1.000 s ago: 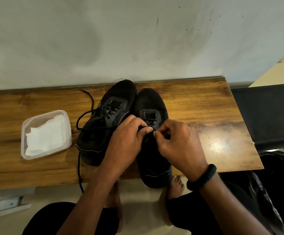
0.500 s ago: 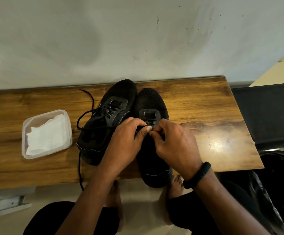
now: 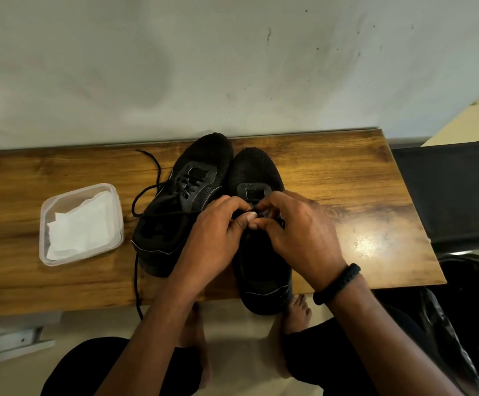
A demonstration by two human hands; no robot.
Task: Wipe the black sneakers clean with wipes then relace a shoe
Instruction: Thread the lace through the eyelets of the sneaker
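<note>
Two black sneakers stand side by side on the wooden bench (image 3: 332, 172), toes toward the wall. The left sneaker (image 3: 187, 192) is laced, with a loose black lace (image 3: 147, 192) trailing to its left and over the bench's front edge. The right sneaker (image 3: 257, 178) has its heel past the front edge. Over its tongue, my left hand (image 3: 218, 235) and my right hand (image 3: 298, 232) meet, fingertips pinching a black lace end between them. My hands hide the eyelets underneath.
A clear plastic tub (image 3: 61, 201) with white wipes (image 3: 81, 224) sits on the bench's left part. A grey wall runs behind the bench. A black seat (image 3: 455, 192) stands at the right, a black bag (image 3: 469, 295) below it. My bare feet rest on the floor.
Both hands have shifted slightly toward the toe of the right sneaker and drawn closer together, fingers still working the lace. The sneakers and tub have not moved.
</note>
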